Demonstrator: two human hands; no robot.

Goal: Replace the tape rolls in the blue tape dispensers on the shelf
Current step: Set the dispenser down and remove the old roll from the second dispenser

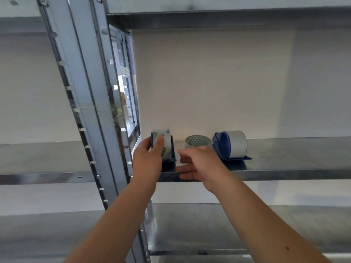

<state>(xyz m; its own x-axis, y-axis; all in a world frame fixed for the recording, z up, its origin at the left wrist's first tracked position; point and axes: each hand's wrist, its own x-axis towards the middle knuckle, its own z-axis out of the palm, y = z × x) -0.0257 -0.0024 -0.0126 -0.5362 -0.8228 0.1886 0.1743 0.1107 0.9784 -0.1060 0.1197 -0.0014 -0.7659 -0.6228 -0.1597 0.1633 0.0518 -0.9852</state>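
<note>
Two blue tape dispensers stand on a metal shelf (284, 160). The left dispenser (171, 150) holds a clear tape roll (166, 143) with a green-printed core, and my left hand (150, 158) grips that dispenser and roll from the left side. A loose clear tape roll (197, 141) lies flat in the middle of the shelf. My right hand (199, 164) hovers just in front of it with fingers spread, holding nothing. The right dispenser (223, 147) carries a white tape roll (237, 143).
A perforated metal upright (85, 103) rises at the left of the shelf bay. Another shelf (228, 18) hangs overhead and a lower shelf (247, 224) lies beneath my arms. A pale wall (228, 82) closes the back.
</note>
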